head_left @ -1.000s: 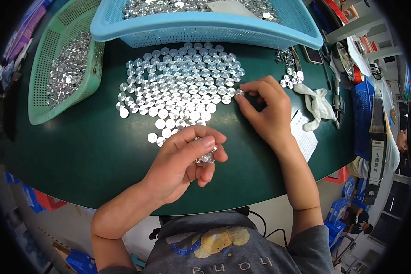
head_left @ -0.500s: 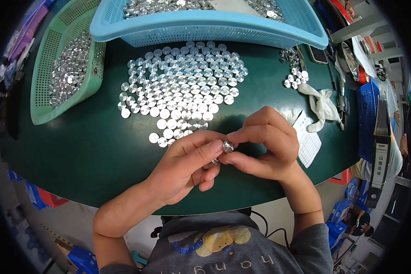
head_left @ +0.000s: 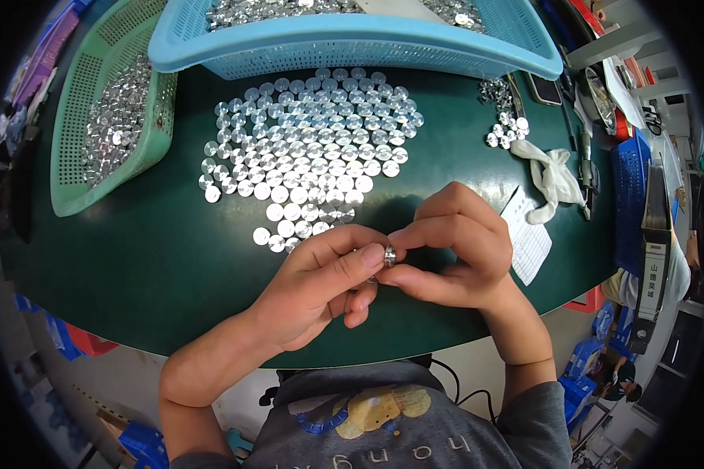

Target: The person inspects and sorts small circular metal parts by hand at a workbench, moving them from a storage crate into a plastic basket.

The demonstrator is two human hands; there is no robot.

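Note:
Between my two hands, over the near part of the green table, is a small shiny round metal part [head_left: 389,255], seen edge-on. My left hand [head_left: 321,285] pinches it with thumb and forefinger, its other fingers curled. A second bit of metal glints under the left thumb, mostly hidden. My right hand [head_left: 457,250] has its forefinger and thumb on the part's right side. Just beyond my hands, many like silver discs [head_left: 313,148] lie flat in close rows on the table [head_left: 172,258].
A blue basket [head_left: 352,47] of metal parts stands at the far edge, a green basket [head_left: 168,109] of parts at the left. On the right lie a small cluster of metal parts [head_left: 507,131], a white cloth [head_left: 551,176], a paper sheet [head_left: 528,242] and a phone [head_left: 544,90].
The metal part has turned between my fingers, from its face showing to its edge showing. Both hands stay almost in place.

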